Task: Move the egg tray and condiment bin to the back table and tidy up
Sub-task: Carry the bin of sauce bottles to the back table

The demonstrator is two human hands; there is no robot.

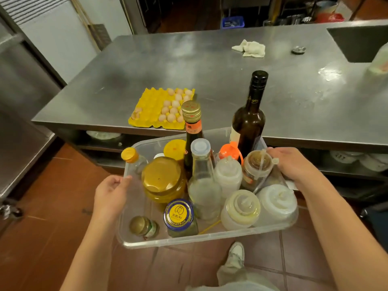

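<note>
Bare forearms, pale trousers [233,278] (khaki?), white shoe [236,252].

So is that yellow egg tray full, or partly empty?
Partly empty. The egg tray on the steel table holds eggs mostly on its right side; most left-hand cups are bare.

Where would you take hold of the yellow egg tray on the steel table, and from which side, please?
Judging by its pose, grip the egg tray by its two short edges, from left and right, hands under the rim. It lies flat at the steel table near edge, and its eggs sit mostly on the right, so that side probably needs firmer support.
</note>
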